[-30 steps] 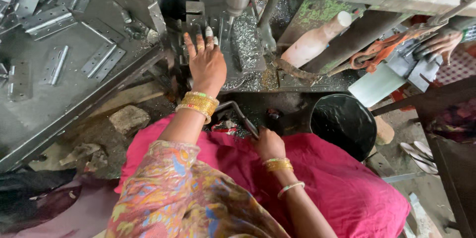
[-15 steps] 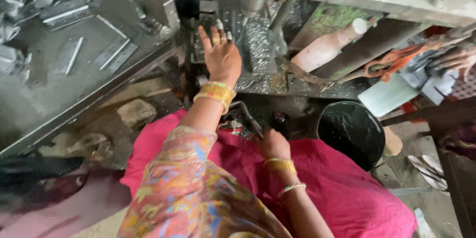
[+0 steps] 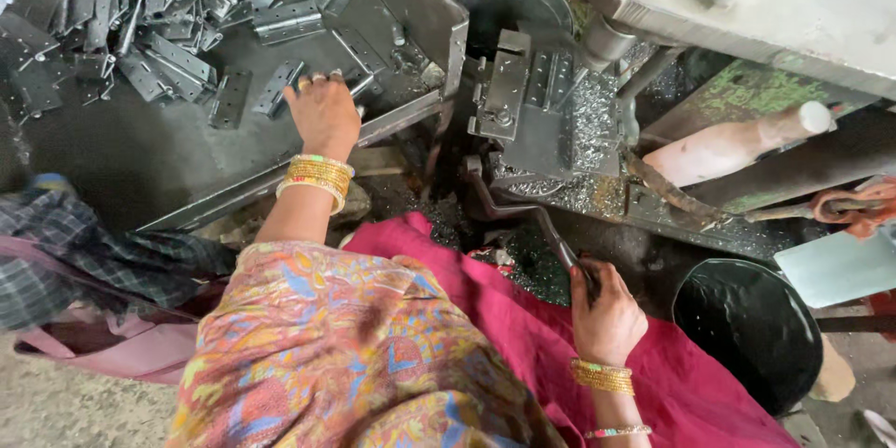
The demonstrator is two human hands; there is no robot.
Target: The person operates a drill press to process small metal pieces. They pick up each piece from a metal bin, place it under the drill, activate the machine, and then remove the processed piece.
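My left hand (image 3: pixel 324 114), with gold bangles at the wrist, lies palm down on a grey metal tray (image 3: pixel 140 168), its fingers spread over a flat perforated metal plate (image 3: pixel 280 86) at the edge of a heap of such plates (image 3: pixel 149 9). Whether the fingers hold a plate I cannot tell. My right hand (image 3: pixel 607 313) is closed around the dark curved lever handle (image 3: pixel 523 215) of a press machine (image 3: pixel 532 103), low in front of my pink-clad lap. The press's die block sits between both hands.
Metal shavings (image 3: pixel 588 131) cover the press bed. A black round bucket (image 3: pixel 751 327) stands at the lower right. A pale pink cylinder (image 3: pixel 737 145) lies under the machine frame. Checked cloth (image 3: pixel 84 243) lies at the left.
My left hand has left the press die and swung left onto the tray of plates. My right hand stays on the lever. The view has shifted left.
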